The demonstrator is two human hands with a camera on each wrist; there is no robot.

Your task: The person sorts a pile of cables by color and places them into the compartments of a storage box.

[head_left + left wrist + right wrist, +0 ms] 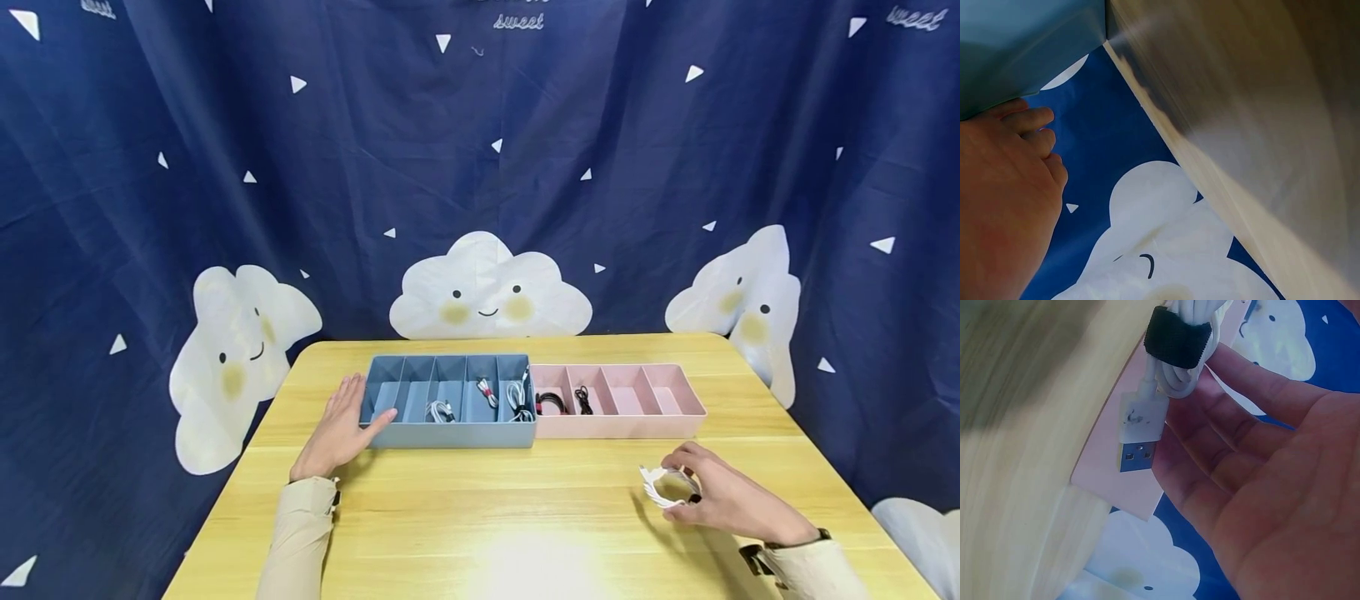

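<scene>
My right hand (pixel 731 497) holds a coiled white USB cable (pixel 666 502) over the table, in front of the pink box's right end. A black strap (pixel 1177 337) wraps the coil, and its USB plug (pixel 1142 419) hangs free in the right wrist view. My left hand (pixel 341 429) rests against the left end of a blue divided box (pixel 453 436), fingers extended along its side and thumb at the front wall. White cables lie in several of its compartments. Black cables lie in the two left compartments of the pink divided box (pixel 618 427).
The two boxes stand side by side toward the back of the wooden table (pixel 450 508). Behind and around it hangs a dark blue curtain (pixel 420 150) with white clouds and triangles. Bright glare lies on the table's near part.
</scene>
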